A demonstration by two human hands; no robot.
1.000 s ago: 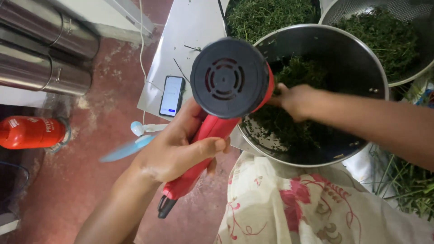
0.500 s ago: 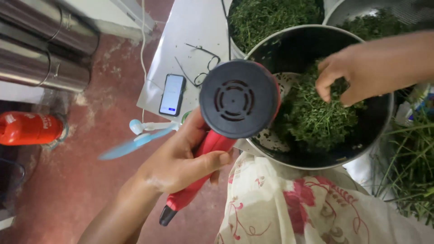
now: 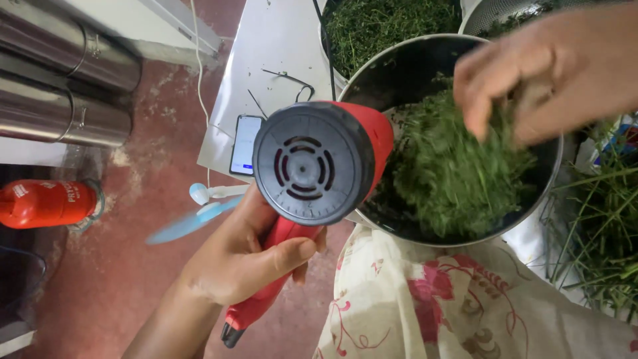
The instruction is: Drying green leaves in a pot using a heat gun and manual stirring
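My left hand grips the handle of a red hot-air blower, whose grey vented back faces me and whose nozzle points into a large steel bowl. The bowl holds chopped green leaves. My right hand is raised over the bowl with a loose bunch of those leaves in its fingers, blurred by motion.
A phone lies on a white sheet left of the bowl. A small blue hand fan lies on the red floor. A red cylinder and steel canisters are at left. More greens fill a second bowl; a floral cloth covers my lap.
My right hand has come up out of the bowl, lifting leaves with it. The blower has shifted slightly right and closer to me.
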